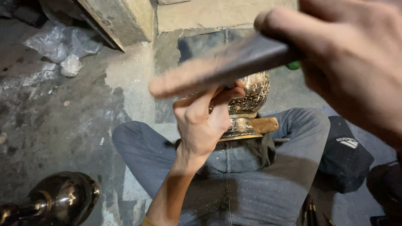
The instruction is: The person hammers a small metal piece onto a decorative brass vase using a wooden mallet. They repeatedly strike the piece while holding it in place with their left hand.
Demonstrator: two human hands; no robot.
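Head view, looking down onto the lap of a seated person in grey jeans (251,184). Left hand (205,117) sits near centre, arm rising from 6 o'clock, fingers curled and closed against the near side of an engraved brass vessel (251,98); thumb and fingertips pinch together at the top, though what lies between them is hidden by the tool passing in front. The vessel rests just past the knees, its embossed round body above a flared base, and a wooden block (266,124) lies touching the base at its 3 o'clock side. Right hand (351,54) fills the 1 to 3 o'clock corner, close to the lens and blurred, wrapped shut around the dark end of a flat wooden tool (217,69); the tool's paler end runs out toward 9 o'clock, blurred, crossing above the left hand and the vessel's top. At 8 o'clock on the stained concrete floor (63,125) lies a dark polished metal vessel (58,199). Crumpled clear plastic (63,44) at 10 o'clock. Dark cloth bundle (343,155) at 4 o'clock beside the right knee.
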